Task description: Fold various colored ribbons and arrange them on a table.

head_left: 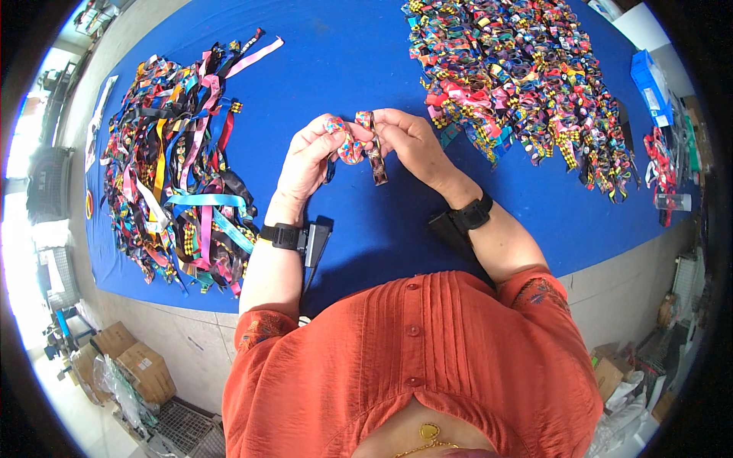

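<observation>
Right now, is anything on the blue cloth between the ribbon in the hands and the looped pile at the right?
Nothing visible: the patterned ribbon is held by both hands, with bare blue cloth up to the looped pile.

patterned ribbon band [365, 141] | multicoloured, looped | held above blue table, dark end hanging down

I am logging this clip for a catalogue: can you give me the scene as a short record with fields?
surface: blue cloth over a table
left hand: pinches a colourful ribbon band
right hand: holds the same band where its dark end hangs down
left pile: loose flat ribbons
right pile: looped bands
wrists: black straps on both
floor: cardboard boxes, lower left
</observation>
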{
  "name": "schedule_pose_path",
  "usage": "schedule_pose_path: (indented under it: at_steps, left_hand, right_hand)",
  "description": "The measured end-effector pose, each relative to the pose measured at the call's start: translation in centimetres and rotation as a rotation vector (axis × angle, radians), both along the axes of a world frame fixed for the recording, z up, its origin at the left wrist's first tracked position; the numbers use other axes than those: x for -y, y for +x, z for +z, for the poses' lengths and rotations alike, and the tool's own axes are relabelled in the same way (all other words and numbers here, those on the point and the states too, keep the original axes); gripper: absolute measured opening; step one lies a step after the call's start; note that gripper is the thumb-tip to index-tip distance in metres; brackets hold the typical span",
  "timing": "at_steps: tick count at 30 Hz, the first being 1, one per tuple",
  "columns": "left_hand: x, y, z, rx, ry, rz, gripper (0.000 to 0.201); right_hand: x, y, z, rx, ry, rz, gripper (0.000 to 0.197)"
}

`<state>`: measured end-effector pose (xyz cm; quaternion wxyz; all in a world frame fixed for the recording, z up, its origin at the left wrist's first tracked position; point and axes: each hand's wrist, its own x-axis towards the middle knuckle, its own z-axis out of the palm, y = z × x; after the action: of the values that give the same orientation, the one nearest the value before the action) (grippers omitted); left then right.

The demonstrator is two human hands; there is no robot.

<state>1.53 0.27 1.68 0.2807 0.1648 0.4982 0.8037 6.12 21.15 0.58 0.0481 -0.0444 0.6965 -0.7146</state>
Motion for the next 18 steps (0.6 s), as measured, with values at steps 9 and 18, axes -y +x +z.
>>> schedule_pose_path:
  at_steps: [9,18]
  left_hand:
    - [0.8,-0.3,-1.3,-0.009,-0.053,-0.045,0.013]
    - [-0.1,-0.3,-0.8,-0.003,0.107,0.157,0.020]
  right_hand:
    - [0.9,-0.1,0.5,-0.018,0.025,-0.125,0.032]
    - [1.2,0.1,1.4,-0.133,-0.260,-0.370,0.025]
